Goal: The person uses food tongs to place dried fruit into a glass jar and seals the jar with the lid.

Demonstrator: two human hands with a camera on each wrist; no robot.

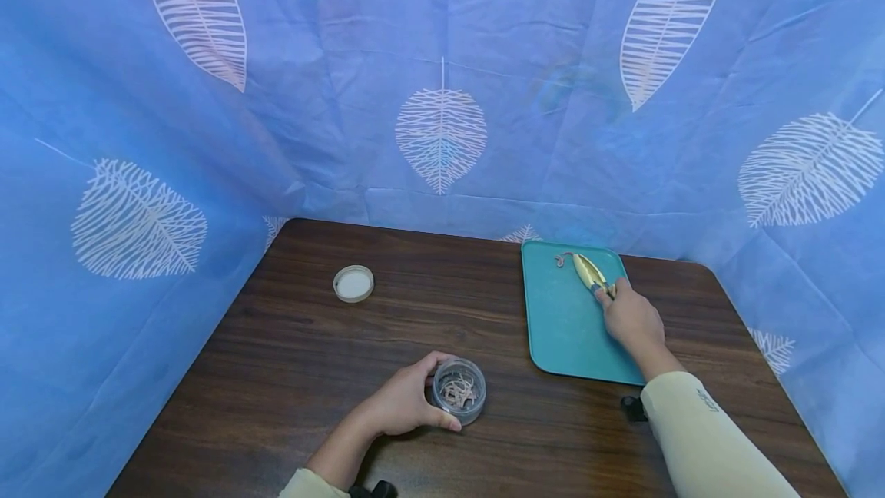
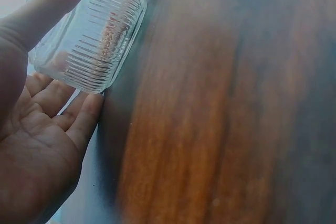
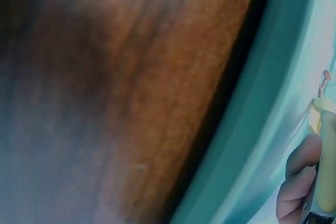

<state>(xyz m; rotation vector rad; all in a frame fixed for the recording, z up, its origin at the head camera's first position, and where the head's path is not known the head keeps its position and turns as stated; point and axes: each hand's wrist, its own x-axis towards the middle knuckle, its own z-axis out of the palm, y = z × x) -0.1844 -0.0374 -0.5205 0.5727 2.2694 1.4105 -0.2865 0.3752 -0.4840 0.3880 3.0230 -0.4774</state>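
Observation:
My left hand holds a clear round jar from its left side, thumb and fingers around the wall. Thin pinkish worm-like strands lie inside the jar; the left wrist view shows the jar's ribbed side. My right hand grips a gold pliers-like tool over the teal tray. At the tool's tip is one curled worm-like strand; whether it is pinched or only touched I cannot tell. In the right wrist view, fingers wrap the tool's yellow handle.
A round lid with a white inside lies on the dark wood table, at the back left. Blue cloth with white leaf prints hangs behind the table and along both sides. The tray's far edge reaches the table's back edge.

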